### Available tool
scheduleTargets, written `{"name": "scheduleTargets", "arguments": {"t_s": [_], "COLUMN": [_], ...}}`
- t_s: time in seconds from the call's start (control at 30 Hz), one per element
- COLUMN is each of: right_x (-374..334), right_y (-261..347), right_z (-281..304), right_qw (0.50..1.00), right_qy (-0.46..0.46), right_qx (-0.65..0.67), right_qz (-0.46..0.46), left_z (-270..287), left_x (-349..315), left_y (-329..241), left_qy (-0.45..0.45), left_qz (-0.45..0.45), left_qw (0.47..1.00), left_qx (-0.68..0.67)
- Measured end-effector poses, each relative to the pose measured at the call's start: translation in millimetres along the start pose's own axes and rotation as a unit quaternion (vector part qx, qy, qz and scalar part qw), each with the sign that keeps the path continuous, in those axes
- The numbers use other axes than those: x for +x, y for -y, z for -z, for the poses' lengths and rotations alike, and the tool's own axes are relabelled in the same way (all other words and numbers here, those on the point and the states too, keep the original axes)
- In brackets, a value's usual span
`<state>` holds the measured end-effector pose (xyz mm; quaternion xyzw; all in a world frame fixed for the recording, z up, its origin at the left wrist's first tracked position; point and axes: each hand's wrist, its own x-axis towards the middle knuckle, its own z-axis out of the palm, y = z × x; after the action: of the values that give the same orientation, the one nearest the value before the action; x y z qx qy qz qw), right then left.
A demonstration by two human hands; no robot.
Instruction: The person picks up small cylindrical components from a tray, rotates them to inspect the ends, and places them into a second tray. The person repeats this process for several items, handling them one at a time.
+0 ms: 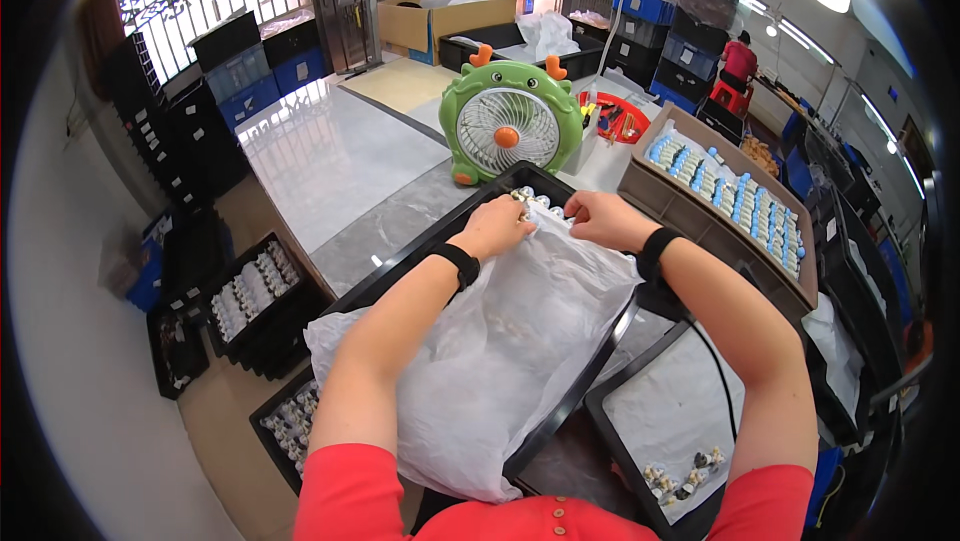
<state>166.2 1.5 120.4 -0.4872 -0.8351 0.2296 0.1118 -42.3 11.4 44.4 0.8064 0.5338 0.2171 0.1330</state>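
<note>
A thin white sheet (pixel 520 321) is spread over a long black tray (pixel 380 279) in front of me and drapes past its near end. Small shiny white figurines (pixel 545 201) show at the tray's far end, beyond the sheet's edge. My left hand (pixel 495 227) is closed at that edge, its fingertips pinching the sheet right beside the figurines. A little to the right, my right hand (pixel 606 220) also pinches the sheet's far edge with closed fingers. What lies under the sheet is mostly hidden.
A green cartoon fan (pixel 508 121) stands just past the tray. To the right is a brown crate (pixel 720 231) with rows of blue-and-white figurines, near a red basket (pixel 628 119). Another black tray (pixel 640 441) with few pieces sits near right; stacked trays (pixel 262 301) stand left.
</note>
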Motion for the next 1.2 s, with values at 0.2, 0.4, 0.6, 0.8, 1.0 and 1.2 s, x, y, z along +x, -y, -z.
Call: {"name": "scheduleTargets", "arguments": {"t_s": [0.2,0.4,0.6,0.8,1.0,1.2], "right_x": [30,36,39,30,23,24], "right_y": [-1,-11,-19,-14,-14,-25], "right_z": [-52,-78,-85,-77,-60,-56], "right_qw": [0.96,0.959,0.983,0.983,0.985,0.992], "right_qy": [0.087,0.067,0.032,0.021,0.021,0.098], "right_qx": [0.25,0.269,0.162,0.168,0.15,0.066], "right_qz": [-0.094,-0.057,-0.085,-0.069,-0.076,-0.037], "left_z": [-8,-23,16,36,10,6], "left_x": [-11,-4,-5,0,14,35], "left_y": [-7,0,18,6,33,39], "left_qy": [-0.072,-0.045,0.049,0.244,0.105,0.069], "left_qz": [-0.062,-0.073,0.063,0.191,0.141,0.13], "left_qw": [0.993,0.985,0.997,0.95,0.962,0.954], "left_qx": [-0.062,-0.151,-0.016,-0.027,-0.209,-0.26]}}
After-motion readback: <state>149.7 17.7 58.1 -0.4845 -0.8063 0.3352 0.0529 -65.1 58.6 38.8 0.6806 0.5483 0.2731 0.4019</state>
